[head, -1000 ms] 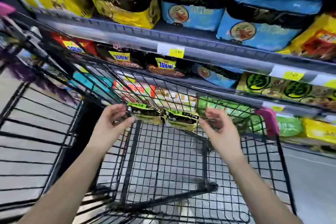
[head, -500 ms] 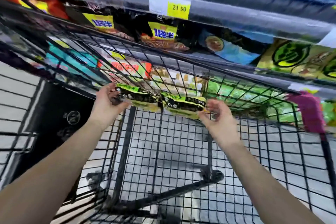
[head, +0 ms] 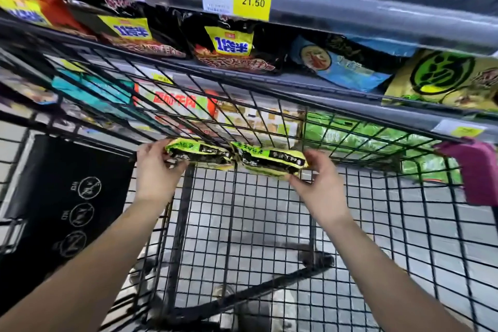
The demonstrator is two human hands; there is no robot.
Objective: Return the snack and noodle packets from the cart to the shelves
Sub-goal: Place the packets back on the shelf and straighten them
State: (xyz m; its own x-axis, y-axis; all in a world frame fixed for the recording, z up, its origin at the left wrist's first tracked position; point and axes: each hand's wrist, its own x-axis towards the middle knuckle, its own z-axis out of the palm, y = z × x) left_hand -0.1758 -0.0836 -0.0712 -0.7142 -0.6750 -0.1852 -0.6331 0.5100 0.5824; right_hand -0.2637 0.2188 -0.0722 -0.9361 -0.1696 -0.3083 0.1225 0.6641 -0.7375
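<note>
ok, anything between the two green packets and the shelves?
Yes. The left hand grips the left packet, the right hand the right packet, low inside the cart. Its wire front wall stands between them and the shelves; they likely need lifting over its rim.

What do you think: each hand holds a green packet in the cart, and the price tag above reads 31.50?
No: the head view shows the price tag reading 21.50. The rest holds: the left hand grips the left packet and the right hand the right packet, both green, in the cart.
</note>
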